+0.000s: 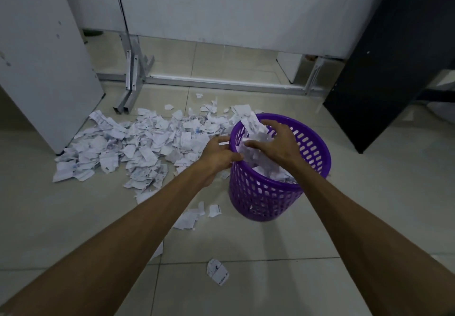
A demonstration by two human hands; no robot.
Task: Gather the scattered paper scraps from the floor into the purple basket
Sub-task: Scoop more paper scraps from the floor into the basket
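**Both hands over the purple basket with a bunch of scraps**

We are standing over a tiled floor [246, 278] and reaching both bare arms forward. The purple basket [261, 197] is standing upright on the floor, a little to 1 o'clock from the middle of the view. Our right hand [275, 140] is hovering above the basket's mouth, and its fingers [253, 145] are curling around a bunch of white paper scraps [256, 131]. Our left hand [219, 153] is at the basket's rim at 9 o'clock, its fingers bent against the same bunch from the side. More scraps are already lying inside the basket [273, 172].

The large heap of paper scraps [138, 145] is spreading over the floor at 10 o'clock from the basket, reaching to a white panel [41, 64]. A few single pieces are lying near the basket at 7 o'clock [194, 214], and one piece [218, 272] is lying apart at 6 o'clock. A dark panel [394, 69] is standing at 2 o'clock, and metal legs [133, 79] are standing behind the heap.
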